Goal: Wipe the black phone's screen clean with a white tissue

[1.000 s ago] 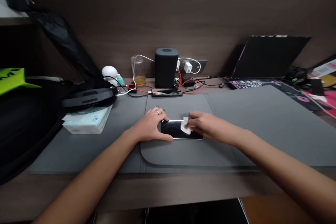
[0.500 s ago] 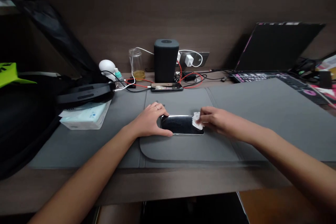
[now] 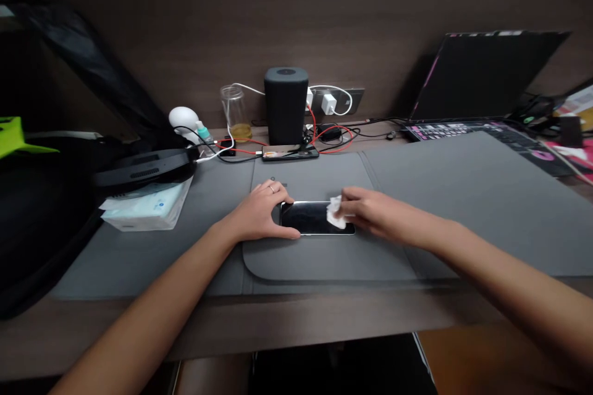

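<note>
A smartphone (image 3: 308, 218) with a dark screen lies flat on a grey desk mat (image 3: 319, 262). My left hand (image 3: 262, 213), a ring on one finger, grips the phone's left end between thumb and fingers along its two long edges. In my right hand (image 3: 370, 213) a crumpled white tissue (image 3: 336, 213) is pinched, pressed on the right part of the screen. The right fingertips are partly hidden behind the tissue and the hand.
Behind the phone stand a dark speaker (image 3: 286, 105), a glass jar (image 3: 235, 114) and a second phone (image 3: 290, 153) with cables. A tissue pack (image 3: 148, 207) sits under a dark device (image 3: 146, 170) at left. An open laptop (image 3: 486, 77) is at back right.
My right hand has slid the tissue a little leftward along the screen. The left hand keeps its hold on the phone. The whole view has shifted slightly.
</note>
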{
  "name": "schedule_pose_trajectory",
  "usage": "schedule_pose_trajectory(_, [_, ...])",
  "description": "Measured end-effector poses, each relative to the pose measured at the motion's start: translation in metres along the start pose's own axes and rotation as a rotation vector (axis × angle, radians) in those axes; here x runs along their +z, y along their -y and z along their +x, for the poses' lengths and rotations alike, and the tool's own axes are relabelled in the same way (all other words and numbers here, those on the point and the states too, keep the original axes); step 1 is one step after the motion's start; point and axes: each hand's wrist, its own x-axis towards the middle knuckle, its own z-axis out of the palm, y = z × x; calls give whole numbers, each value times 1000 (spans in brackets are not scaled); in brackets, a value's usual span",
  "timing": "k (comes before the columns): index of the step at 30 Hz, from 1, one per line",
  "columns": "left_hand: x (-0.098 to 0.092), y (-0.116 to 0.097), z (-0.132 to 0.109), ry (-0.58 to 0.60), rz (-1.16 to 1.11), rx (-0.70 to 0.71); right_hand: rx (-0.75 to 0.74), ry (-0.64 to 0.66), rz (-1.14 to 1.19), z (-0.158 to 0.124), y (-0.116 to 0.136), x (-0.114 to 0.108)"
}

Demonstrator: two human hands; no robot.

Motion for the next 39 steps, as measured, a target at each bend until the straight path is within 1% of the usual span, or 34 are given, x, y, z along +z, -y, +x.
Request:
schedule_pose_trajectory(2, [0,0,0,-10,-14,4,33,-8,-8,-9,-7,0])
schedule_pose_trajectory(3, [-1,0,0,-13,-19,6,33,-16,-17,-7,-6,2])
schedule_pose_trajectory(5, [-1,0,0,-14,-22,6,10,-49,-23,8,5,9])
schedule_pose_trajectory(9, [-1,1,1,2,-13,12,-45,-157,31,51,37,29])
schedule_pose_trajectory(11, [-1,1,1,10,-8,12,-63,-159,32,58,43,32])
schedule_pose_trajectory(13, [-1,1,1,6,-8,9,-48,-134,22,48,39,30])
schedule_pose_trajectory(15, [-1,1,0,-6,-15,10,6,-115,16,24,26,23])
schedule_pose_trajectory(18, [-1,2,0,-12,-30,7,98,-123,50,-11,5,11])
schedule_pose_trajectory(20, [-2,2,0,-13,-35,2,116,-119,60,-16,0,8])
schedule_pose_trajectory(22, [-2,2,0,-13,-32,2,93,-122,44,-2,7,12])
schedule_pose_trajectory(27, [-1,0,1,1,6,14,-56,-158,13,66,50,36])
schedule_pose_trajectory(29, [-1,0,2,7,24,9,-76,-183,5,75,58,39])
schedule_pose_trajectory(31, [-1,0,1,7,19,12,-36,-171,-10,64,54,37])
schedule_pose_trajectory(34, [-1,2,1,0,-6,25,99,-115,-12,25,32,25])
schedule_pose_trajectory(36, [-1,2,0,-8,-9,27,174,-107,-5,3,19,17])
schedule_pose_trajectory(37, [0,3,0,-12,-10,28,194,-106,-7,-1,15,14])
schedule_pose_trajectory(39, [0,3,0,-16,-12,26,195,-105,-20,5,19,14])
